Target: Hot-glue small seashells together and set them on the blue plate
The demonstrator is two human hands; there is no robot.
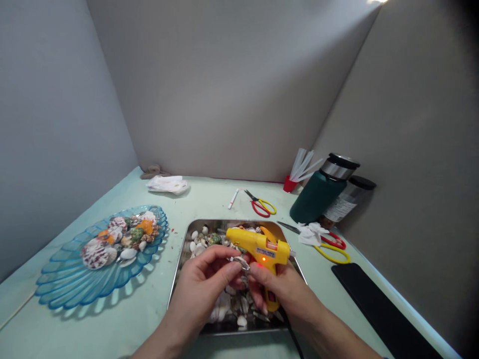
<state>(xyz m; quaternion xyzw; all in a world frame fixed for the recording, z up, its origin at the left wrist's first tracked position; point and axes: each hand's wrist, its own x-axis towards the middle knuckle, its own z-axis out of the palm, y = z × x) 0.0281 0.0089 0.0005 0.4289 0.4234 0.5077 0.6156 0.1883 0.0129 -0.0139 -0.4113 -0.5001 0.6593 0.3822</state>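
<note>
A small piece (244, 265), perhaps shell, sits between the hands (200, 279)

Shells (242, 320) lie in the tray (224, 327), right of the plate (75, 286).

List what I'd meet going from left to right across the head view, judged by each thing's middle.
Blue dish holding shells, white plastic bag, left hand, white marker, yellow glue gun, red cup, green bottle, black strip.
</note>
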